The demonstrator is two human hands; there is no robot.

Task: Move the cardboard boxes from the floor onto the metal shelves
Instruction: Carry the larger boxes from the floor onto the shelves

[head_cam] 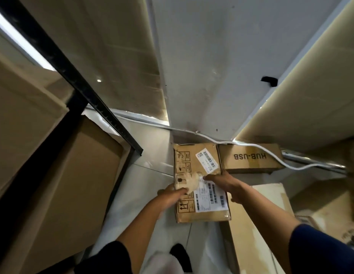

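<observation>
Now both hands on labelled cardboard box (200,182), which sits on floor beside HUB-USB box (250,158); left hand (170,194) clasps its left edge, fingers curled round, partly blurred; right hand (219,179) lies on its right edge, fingers hidden behind box, so grip there cannot be told; advice: get fingers under both edges, lift level, swing left of grip toward black shelf upright (77,80); risk: torn tape patch between hands offers poor purchase.

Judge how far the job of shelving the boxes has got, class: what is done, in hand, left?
Done: large boxes already sit in the black metal shelf. In hand: the left hand and right hand hold the labelled box. Left: the HUB-USB box by the wall.
</observation>
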